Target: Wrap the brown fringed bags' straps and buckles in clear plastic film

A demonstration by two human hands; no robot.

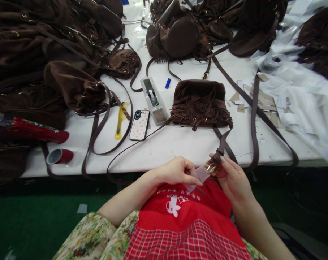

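Above my lap, my right hand (pixel 230 173) pinches a dark brown bag strap (pixel 221 144) close to its gold buckle (pixel 210 167). A translucent plastic piece (pixel 201 174) is gripped between the thumb and fingers of my left hand (pixel 180 171); its other end touches the buckle, and I cannot tell whether it passes through. From the right hand the strap runs up to a small brown fringed handbag (pixel 200 104) lying on the white table. A thinner strap trails left from that bag.
Brown bags (pixel 180 36) are heaped at the back and left. A tape dispenser (pixel 154 101), phone (pixel 139 125), yellow comb (pixel 120 121) and blue lighter (pixel 168 83) lie mid-table. At left are a red bottle (pixel 36 129) and cup (pixel 63 156); paper scraps (pixel 261 99) and plastic wrap (pixel 310 86) lie right.
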